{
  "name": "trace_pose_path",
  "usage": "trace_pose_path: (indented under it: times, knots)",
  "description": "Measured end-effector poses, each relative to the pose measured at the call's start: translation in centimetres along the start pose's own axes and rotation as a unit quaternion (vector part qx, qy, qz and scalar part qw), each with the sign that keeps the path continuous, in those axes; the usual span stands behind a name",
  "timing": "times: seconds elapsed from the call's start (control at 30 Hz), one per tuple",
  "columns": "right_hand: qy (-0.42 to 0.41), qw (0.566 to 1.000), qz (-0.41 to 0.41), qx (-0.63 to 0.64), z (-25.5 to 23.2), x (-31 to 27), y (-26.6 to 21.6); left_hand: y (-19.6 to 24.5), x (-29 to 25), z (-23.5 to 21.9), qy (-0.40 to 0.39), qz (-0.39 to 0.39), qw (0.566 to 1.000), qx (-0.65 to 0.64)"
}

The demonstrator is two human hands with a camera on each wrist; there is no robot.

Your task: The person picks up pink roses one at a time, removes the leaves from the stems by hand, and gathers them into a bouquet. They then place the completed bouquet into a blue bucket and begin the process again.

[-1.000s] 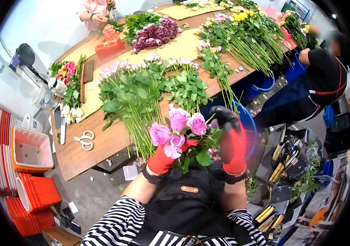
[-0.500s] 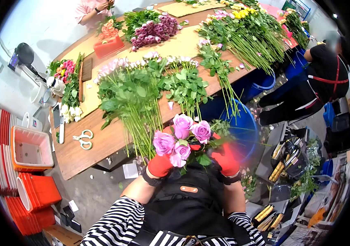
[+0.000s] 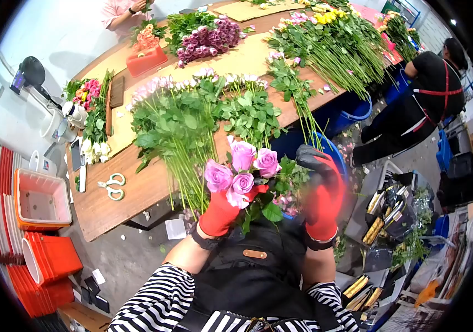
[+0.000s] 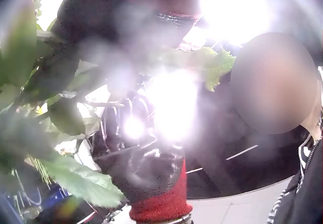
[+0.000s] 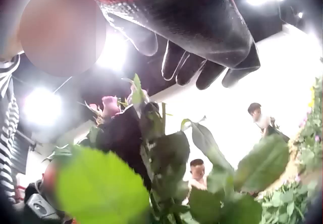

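Observation:
My left hand (image 3: 221,214), in a red glove with dark palm coating, grips a small bunch of purple-pink roses (image 3: 242,182) below their heads, in front of the black apron. Leaves (image 3: 272,212) hang out to the right of the bunch. My gloved right hand (image 3: 323,191), blurred, is raised just right of these leaves. In the right wrist view, the right hand's dark fingers (image 5: 204,75) are extended with nothing between them, above the leaves. Leaves hide much of the left hand's grip in the left wrist view.
Leafy rose bunches (image 3: 181,122) lie on the wooden table (image 3: 103,213) ahead, beside green-handled scissors (image 3: 113,186). A blue bucket (image 3: 339,160) stands by the table edge. Orange crates (image 3: 42,199) are stacked left. Another person (image 3: 438,91) bends at the right; one more stands behind the table.
My right hand dipped to the bunch's leaves, then rose away to the right. The left hand kept its grip on the roses. The person at the right shifted posture.

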State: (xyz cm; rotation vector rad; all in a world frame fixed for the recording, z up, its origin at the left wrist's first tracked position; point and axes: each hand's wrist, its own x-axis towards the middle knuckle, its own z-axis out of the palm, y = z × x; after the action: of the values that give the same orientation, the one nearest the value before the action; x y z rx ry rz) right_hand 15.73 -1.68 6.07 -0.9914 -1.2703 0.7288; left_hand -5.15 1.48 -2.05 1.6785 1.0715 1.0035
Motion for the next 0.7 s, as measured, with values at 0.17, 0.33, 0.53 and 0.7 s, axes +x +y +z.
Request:
trace_pose_path:
  times: [0.17, 0.33, 0.53, 0.7]
  knots:
    - [-0.016, 0.998, -0.004, -0.053, 1.6, 0.7, -1.4, -0.2, 0.3, 0.7, 0.064, 0.076, 0.981, 0.169]
    - [-0.056, 0.998, 0.008, 0.035, 2.7, 0.8, -1.2, 2.6, 0.5, -0.1, -0.034, -0.120, 0.989, -0.083]
    - [-0.076, 0.989, -0.049, -0.116, 1.9, 0.6, 0.3, 1.0, 1.2, -0.3, -0.033, 0.039, 0.985, -0.165]
    - [0.140, 0.972, 0.008, -0.188, -4.1, 0.8, -4.0, 2.4, 2.2, -2.6, 0.132, -0.089, 0.955, -0.250]
